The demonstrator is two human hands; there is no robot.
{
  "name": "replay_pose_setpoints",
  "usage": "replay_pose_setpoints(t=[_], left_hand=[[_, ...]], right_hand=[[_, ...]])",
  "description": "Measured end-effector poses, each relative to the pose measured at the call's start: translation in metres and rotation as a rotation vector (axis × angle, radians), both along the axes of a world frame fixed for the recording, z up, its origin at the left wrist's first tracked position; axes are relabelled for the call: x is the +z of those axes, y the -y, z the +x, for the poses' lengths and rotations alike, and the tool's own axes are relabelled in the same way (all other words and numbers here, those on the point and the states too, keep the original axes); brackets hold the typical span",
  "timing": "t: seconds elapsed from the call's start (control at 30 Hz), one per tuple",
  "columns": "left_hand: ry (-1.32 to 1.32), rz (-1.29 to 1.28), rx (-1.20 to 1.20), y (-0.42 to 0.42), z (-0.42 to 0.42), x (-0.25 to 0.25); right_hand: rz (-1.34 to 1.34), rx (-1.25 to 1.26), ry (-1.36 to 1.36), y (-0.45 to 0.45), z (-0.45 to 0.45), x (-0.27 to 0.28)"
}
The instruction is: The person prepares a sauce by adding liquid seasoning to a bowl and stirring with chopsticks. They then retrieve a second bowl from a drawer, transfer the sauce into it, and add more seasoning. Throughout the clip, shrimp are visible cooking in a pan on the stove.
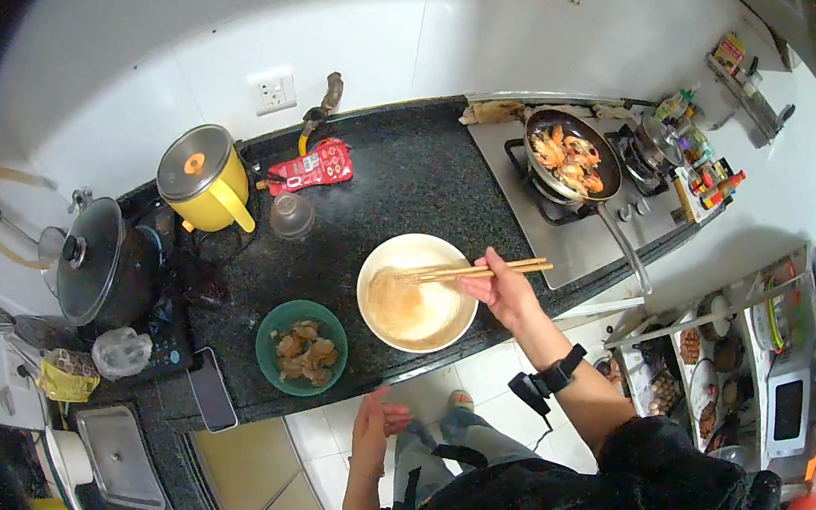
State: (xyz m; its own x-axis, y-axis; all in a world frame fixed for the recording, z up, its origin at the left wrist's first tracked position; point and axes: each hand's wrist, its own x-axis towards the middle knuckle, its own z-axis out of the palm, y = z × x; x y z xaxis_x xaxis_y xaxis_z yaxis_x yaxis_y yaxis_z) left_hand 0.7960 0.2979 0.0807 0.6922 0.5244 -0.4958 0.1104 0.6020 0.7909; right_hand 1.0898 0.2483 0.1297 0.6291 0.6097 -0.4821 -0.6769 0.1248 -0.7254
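My right hand (499,288) grips a pair of wooden chopsticks (524,266), whose tips reach into a large cream bowl (364,312). Inside the bowl lies a tan, fine-looking heap (399,303), powder or thin strands; I cannot tell which. My left hand (375,421) hangs just off the counter's front edge with its fingers apart and nothing in it. Nearest to it on the counter stands a green bowl (265,359) of pale, raw-looking seafood or meat pieces (306,353).
A frying pan (613,146) with cooked shrimp (573,160) sits on the gas stove (498,159), its handle jutting forward. Leftward are a red pouch (320,168), a yellow electric pot (215,191), a lidded dark pot (126,276) and a phone (214,390) at the counter edge.
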Motion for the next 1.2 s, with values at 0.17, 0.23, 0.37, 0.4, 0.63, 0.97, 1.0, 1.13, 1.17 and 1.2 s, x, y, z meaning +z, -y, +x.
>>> replay_pose_setpoints(t=[0.17,0.23,0.37,0.4,0.63,0.97,1.0,1.13,1.17,1.2], left_hand=[[0.021,-0.011,0.006,0.001,-0.002,0.000],[0.027,-0.022,0.007,0.001,-0.001,-0.001],[-0.013,-0.041,0.026,0.000,-0.004,-0.001],[-0.017,-0.049,0.018,0.001,-0.002,-0.003],[0.007,-0.004,-0.011,0.005,0.006,-0.005],[0.009,-0.058,-0.014,0.003,0.004,-0.010],[0.014,-0.048,-0.014,0.002,0.004,-0.012],[-0.008,-0.052,-0.020,0.000,0.008,-0.009],[0.009,-0.045,-0.024,-0.001,0.008,-0.010],[0.025,-0.039,-0.028,-0.001,0.008,-0.012]], right_hand=[[-0.043,0.081,0.360,0.006,-0.003,0.027],[-0.169,0.255,0.830,0.013,0.002,0.017],[-0.141,0.356,0.879,0.004,-0.020,0.029],[-0.186,0.367,0.890,-0.002,-0.033,0.030],[-0.036,0.062,0.103,-0.013,-0.017,-0.009],[0.038,0.043,0.096,0.009,-0.003,0.020],[0.005,0.044,0.125,0.009,-0.005,0.019],[0.027,0.004,0.158,0.016,-0.008,0.025],[0.043,0.022,0.186,0.015,-0.007,0.030],[0.060,0.039,0.214,0.014,-0.007,0.033]])
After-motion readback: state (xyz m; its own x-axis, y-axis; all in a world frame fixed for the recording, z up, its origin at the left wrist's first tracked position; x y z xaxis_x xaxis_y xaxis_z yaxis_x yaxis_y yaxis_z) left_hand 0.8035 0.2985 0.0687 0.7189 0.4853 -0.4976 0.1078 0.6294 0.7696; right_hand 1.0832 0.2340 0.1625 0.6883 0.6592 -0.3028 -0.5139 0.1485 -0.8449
